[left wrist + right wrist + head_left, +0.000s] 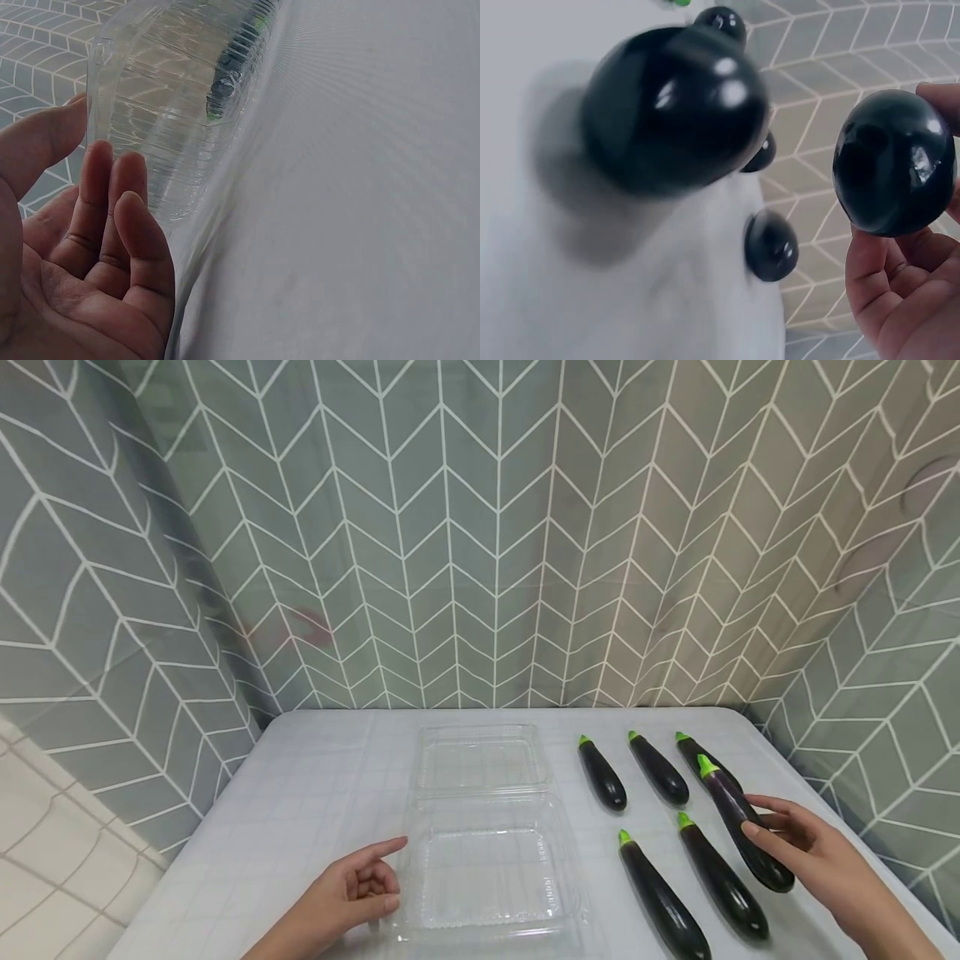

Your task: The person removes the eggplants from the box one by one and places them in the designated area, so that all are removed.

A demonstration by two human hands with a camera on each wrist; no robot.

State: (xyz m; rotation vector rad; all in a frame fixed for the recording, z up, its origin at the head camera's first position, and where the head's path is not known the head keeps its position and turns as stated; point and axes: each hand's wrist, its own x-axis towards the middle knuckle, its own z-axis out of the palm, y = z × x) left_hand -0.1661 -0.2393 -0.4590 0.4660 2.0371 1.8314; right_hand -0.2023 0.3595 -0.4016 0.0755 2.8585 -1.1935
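Observation:
My right hand [813, 852] grips a dark purple eggplant [738, 818] with a bright green cap, thumb on one side and fingers on the other. In the right wrist view this eggplant [892, 165] shows its rounded end between thumb and fingers, raised off the table. My left hand [348, 889] is at the left side of a clear plastic clamshell box [487, 922], index finger stretched out and the other fingers loosely bent. Seen from the left wrist, the fingertips [129, 169] overlap the box's clear wall [169, 97]. The box lies with its lid [480, 760] folded back.
Several more eggplants lie on the white-covered table [315, 777]: one front eggplant [663, 902] beside the box, another [723, 881] near the held one, and a row along the back with one eggplant [602, 774] at its left. Chevron-patterned curtains [495, 527] enclose the table.

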